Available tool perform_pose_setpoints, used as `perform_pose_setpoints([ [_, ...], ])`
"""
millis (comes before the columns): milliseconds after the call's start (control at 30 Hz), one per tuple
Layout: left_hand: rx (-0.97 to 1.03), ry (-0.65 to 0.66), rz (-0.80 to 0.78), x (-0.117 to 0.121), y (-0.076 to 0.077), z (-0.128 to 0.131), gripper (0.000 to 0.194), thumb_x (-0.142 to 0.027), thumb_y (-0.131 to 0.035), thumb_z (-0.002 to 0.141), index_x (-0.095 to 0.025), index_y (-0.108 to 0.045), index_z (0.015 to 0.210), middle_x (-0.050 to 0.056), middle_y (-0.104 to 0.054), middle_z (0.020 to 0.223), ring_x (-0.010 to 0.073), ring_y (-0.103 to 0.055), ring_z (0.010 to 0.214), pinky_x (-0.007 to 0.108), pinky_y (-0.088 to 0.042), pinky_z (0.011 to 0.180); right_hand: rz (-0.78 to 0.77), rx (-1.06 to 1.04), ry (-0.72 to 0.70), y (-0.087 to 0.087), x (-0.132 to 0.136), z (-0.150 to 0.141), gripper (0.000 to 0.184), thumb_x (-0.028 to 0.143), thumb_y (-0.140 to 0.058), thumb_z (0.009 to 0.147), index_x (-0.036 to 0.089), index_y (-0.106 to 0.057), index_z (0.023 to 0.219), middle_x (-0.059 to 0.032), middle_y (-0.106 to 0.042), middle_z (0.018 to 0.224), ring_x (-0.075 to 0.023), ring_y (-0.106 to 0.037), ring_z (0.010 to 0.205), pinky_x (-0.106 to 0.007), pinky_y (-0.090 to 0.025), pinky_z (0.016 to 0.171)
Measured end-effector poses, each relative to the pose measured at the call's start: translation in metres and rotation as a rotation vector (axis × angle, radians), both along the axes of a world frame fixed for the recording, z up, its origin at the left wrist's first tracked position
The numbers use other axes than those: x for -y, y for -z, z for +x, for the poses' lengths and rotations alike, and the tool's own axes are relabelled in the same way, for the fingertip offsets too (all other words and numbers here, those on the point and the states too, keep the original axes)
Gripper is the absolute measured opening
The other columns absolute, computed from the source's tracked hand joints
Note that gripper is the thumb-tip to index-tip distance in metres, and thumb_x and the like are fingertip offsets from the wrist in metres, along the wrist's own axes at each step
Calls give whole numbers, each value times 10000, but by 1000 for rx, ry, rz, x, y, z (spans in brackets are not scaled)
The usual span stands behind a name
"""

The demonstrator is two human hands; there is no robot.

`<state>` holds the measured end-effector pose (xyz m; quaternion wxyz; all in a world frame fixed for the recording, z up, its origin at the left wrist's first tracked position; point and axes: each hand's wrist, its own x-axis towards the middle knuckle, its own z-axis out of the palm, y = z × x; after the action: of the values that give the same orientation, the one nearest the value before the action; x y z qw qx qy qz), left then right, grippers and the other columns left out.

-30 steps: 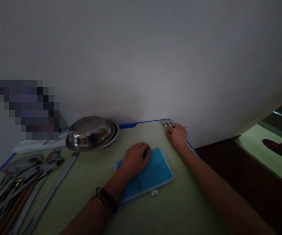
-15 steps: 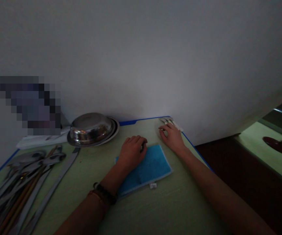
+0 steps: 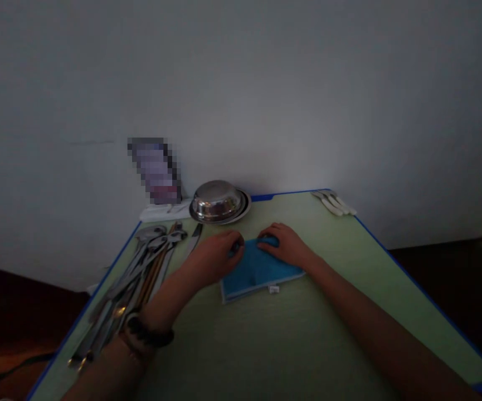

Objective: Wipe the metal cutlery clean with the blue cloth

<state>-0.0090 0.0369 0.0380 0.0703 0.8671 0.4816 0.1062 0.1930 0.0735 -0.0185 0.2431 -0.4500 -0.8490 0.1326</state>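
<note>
Cloth (image 3: pixel 261 270), likely light, soft and floppy, lies on the tabletop (image 3: pixel 241 345) before you; its far edge should pinch easily. Your right hand (image 3: pixel 288 245) curves there, grip loosely parted; whether your left hand (image 3: pixel 214 255) pinches fabric, you cannot tell.

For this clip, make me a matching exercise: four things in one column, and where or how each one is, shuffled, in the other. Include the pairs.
Things
1. blue cloth
2. metal bowl
3. white-handled cutlery
4. dark bracelet

Place or state
A. near the far right corner of the table
B. worn on the left arm
C. lying at the left hand and the right hand
D. bottom up, near the wall

Right pairs: 1-C, 2-D, 3-A, 4-B
</note>
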Motion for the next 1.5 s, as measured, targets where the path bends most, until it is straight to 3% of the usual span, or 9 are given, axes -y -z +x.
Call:
perform_pose_setpoints([
  [200,-127,-380,242,11,-5,-68,221,-278,-450,809,-160,-560,960,96,-541,974,248,-492,934,388,-396,837,-26,-88,16,2,-5,-20,229,377,-511,791,201,-615,894,-27,-617,880,-145,-549,860,-277,-391,817],
  [333,-216,-660,221,24,2,-107,339,-338,-437,818,-153,-511,1092,131,-511,1067,281,-478,962,410,-407,807,-79,-130,6,4,-6,-22,206,368,-510,788,212,-611,876,-15,-624,870,-140,-567,819,-274,-411,789],
  [400,-263,-725,158,29,5,-119,391,-389,-413,823,-129,-499,1103,150,-511,1057,301,-481,967,421,-409,789,-89,-112,16,4,-6,-22,211,375,-505,786,215,-610,876,-18,-629,875,-151,-570,828,-287,-414,791],
  [600,-291,-731,3,31,10,-135,374,-445,-385,826,-133,-539,965,136,-547,982,296,-510,944,419,-410,777,-93,-58,49,5,-6,-23,240,395,-489,786,222,-606,905,-30,-639,916,-172,-574,862,-316,-416,823],
  [767,-262,-685,-17,24,16,-134,269,-360,-417,833,-132,-539,908,119,-582,951,232,-555,878,329,-429,750,-90,-52,21,6,-6,-23,286,419,-469,788,207,-598,931,-51,-640,938,-198,-577,885,-358,-417,843],
  [1233,-192,-682,-5,24,14,-128,250,-317,-377,853,-147,-532,753,120,-634,810,248,-587,808,332,-428,704,-116,-74,25,5,-6,-23,294,436,-467,781,213,-598,922,-54,-640,929,-206,-571,880,-366,-406,837],
  [1433,-5,-650,67,28,-2,-114,248,-303,-223,915,-171,-430,881,51,-593,760,179,-584,710,270,-419,617,-166,-93,99,3,-4,-22,299,484,-427,788,201,-522,806,-35,-602,753,-190,-553,712,-333,-401,686],
  [1500,274,-605,86,32,-7,-98,193,-327,-280,905,-195,-408,848,5,-553,705,152,-552,641,252,-400,570,-183,-187,136,1,-3,-21,300,494,-412,792,203,-483,782,-13,-572,710,-170,-536,661,-311,-391,649],
])
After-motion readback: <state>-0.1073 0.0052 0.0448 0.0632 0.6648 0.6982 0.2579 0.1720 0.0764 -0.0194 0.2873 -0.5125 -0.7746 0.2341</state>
